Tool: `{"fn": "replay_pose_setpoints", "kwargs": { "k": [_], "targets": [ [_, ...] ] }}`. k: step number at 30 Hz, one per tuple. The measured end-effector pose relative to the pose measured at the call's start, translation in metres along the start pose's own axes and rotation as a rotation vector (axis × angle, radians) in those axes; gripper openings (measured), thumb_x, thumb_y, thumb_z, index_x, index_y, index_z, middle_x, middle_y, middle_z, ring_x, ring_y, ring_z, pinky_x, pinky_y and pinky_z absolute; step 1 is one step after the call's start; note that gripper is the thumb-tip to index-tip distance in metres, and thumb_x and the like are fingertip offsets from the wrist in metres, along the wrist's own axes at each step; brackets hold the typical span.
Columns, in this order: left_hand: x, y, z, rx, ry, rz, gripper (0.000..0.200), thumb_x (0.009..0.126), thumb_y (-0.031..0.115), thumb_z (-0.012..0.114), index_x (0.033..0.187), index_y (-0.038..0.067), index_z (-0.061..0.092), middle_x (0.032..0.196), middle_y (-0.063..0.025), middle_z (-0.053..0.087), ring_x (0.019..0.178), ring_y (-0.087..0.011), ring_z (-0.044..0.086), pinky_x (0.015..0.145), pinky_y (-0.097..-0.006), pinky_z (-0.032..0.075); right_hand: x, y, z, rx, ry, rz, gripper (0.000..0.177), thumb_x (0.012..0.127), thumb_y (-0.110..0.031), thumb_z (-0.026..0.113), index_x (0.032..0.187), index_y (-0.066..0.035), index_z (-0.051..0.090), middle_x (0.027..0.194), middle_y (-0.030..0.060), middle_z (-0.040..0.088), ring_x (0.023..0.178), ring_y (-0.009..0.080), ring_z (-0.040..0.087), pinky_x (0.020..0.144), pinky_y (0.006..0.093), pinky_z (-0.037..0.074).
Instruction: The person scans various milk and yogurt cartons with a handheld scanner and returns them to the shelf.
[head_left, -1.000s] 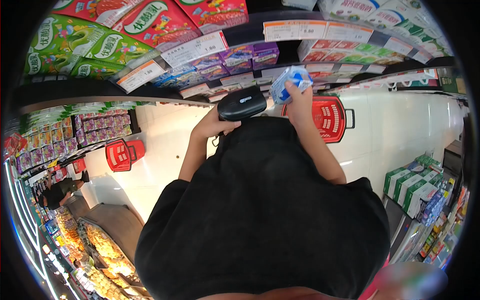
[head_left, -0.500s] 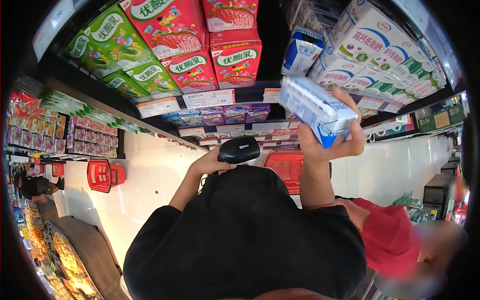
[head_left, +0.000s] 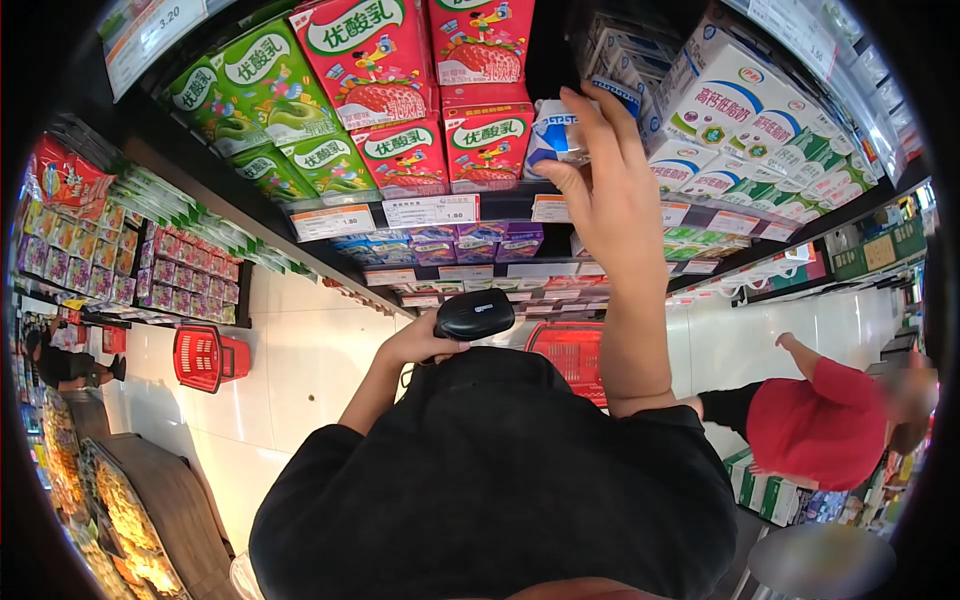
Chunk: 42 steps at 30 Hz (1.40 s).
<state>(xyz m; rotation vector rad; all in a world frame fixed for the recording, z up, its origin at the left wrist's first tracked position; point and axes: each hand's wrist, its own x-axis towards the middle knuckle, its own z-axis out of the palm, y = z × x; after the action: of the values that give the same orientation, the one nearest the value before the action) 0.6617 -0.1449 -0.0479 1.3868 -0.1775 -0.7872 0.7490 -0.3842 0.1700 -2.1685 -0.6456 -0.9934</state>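
My right hand reaches up to the shelf with its fingers closed round a white-and-blue milk carton. The carton sits at the front of a dark gap, tilted, and the fingers hide part of it. Just left of it stand red strawberry drink cartons; to its right are white milk cartons. Another blue-and-white carton shows partly behind my fingers. Low in front of my chest, my left hand is wrapped round a black handheld barcode scanner.
Price tags line the shelf edge, with purple cartons on the shelf below. A red basket is in front of me, another red basket on the floor at left. A person in a red shirt is at right.
My right hand has carried the milk carton up and left from in front of the shelf into the gap. My left hand stays with the scanner. The red-shirted person has shifted right.
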Motion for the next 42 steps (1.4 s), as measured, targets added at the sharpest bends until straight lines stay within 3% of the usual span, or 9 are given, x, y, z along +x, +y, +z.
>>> {"fn": "replay_pose_setpoints", "kwargs": {
  "k": [5,15,20,29,34,38,39,41,42],
  "targets": [
    [0.002,-0.001,0.004,-0.006,-0.002,-0.003,0.042,0.078,0.014,0.073,0.111,0.000,0.052,0.058,0.0007,0.052,0.047,-0.0079,0.048,0.044,-0.0240,0.036,0.004,0.002,0.002,-0.043,-0.114,0.022,0.048,0.080,-0.021,0.068,0.122,-0.006,0.052,0.125,0.0128,0.052,0.091,0.0316,0.062,0.070,0.0388,0.053],
    [-0.003,-0.002,0.009,0.058,0.038,-0.004,0.049,0.077,0.015,0.073,0.117,-0.001,0.050,0.061,0.0002,0.053,0.048,-0.0074,0.048,0.044,-0.0233,0.036,0.007,-0.001,-0.004,-0.094,-0.128,0.031,0.042,0.082,-0.020,0.065,0.120,-0.008,0.055,0.119,0.0083,0.056,0.087,0.0283,0.064,0.070,0.0375,0.052],
    [-0.012,-0.007,0.007,0.032,0.059,0.021,0.051,0.077,0.015,0.073,0.119,0.000,0.050,0.059,0.0005,0.052,0.046,-0.0068,0.047,0.042,-0.0225,0.036,0.009,0.003,-0.003,0.044,-0.096,0.029,0.030,0.085,-0.014,0.061,0.114,-0.011,0.061,0.117,0.0088,0.057,0.088,0.0282,0.064,0.071,0.0377,0.051],
    [-0.018,-0.011,0.006,0.014,0.112,0.027,0.040,0.078,0.016,0.073,0.111,0.002,0.054,0.054,0.0010,0.051,0.044,-0.0078,0.047,0.041,-0.0229,0.035,0.006,0.007,-0.009,0.054,-0.034,0.043,0.028,0.085,-0.011,0.059,0.113,-0.010,0.061,0.116,0.0088,0.057,0.087,0.0293,0.063,0.071,0.0373,0.051],
    [-0.014,-0.026,-0.001,0.034,0.035,-0.043,0.057,0.077,0.015,0.073,0.126,0.001,0.046,0.059,0.0004,0.053,0.046,-0.0075,0.047,0.043,-0.0227,0.036,0.013,-0.001,0.014,-0.111,-0.025,0.037,0.027,0.084,-0.010,0.060,0.111,-0.010,0.062,0.115,0.0092,0.059,0.087,0.0324,0.063,0.071,0.0386,0.052],
    [-0.015,-0.007,0.005,0.068,0.054,-0.016,0.061,0.077,0.015,0.072,0.129,0.001,0.044,0.062,0.0001,0.054,0.046,-0.0072,0.048,0.043,-0.0224,0.036,0.018,0.002,0.012,-0.094,-0.043,-0.010,0.027,0.084,-0.011,0.060,0.111,-0.009,0.061,0.115,0.0096,0.059,0.087,0.0330,0.063,0.071,0.0400,0.052],
    [-0.015,0.004,0.007,0.057,0.049,-0.023,0.051,0.076,0.006,0.070,0.121,0.000,0.047,0.064,-0.0016,0.055,0.050,-0.0088,0.052,0.046,-0.0234,0.041,0.022,0.000,0.011,-0.099,-0.027,-0.025,0.027,0.084,-0.011,0.060,0.111,-0.009,0.061,0.115,0.0096,0.059,0.087,0.0330,0.063,0.071,0.0400,0.052],
    [-0.009,0.002,0.003,0.108,0.012,-0.090,0.056,0.076,0.005,0.069,0.125,0.000,0.043,0.065,-0.0016,0.056,0.051,-0.0085,0.052,0.046,-0.0235,0.041,0.019,-0.004,0.008,-0.068,-0.066,0.024,0.027,0.084,-0.010,0.061,0.111,-0.008,0.061,0.115,0.0093,0.059,0.090,0.0326,0.063,0.072,0.0410,0.051],
    [-0.007,0.003,0.005,0.108,0.003,-0.094,0.056,0.076,0.005,0.069,0.125,0.000,0.043,0.065,-0.0016,0.056,0.051,-0.0085,0.052,0.046,-0.0235,0.041,0.019,-0.001,0.006,-0.040,-0.111,-0.012,0.031,0.085,-0.004,0.056,0.116,-0.006,0.057,0.118,0.0139,0.057,0.092,0.0358,0.061,0.074,0.0417,0.051]
  ]
}}
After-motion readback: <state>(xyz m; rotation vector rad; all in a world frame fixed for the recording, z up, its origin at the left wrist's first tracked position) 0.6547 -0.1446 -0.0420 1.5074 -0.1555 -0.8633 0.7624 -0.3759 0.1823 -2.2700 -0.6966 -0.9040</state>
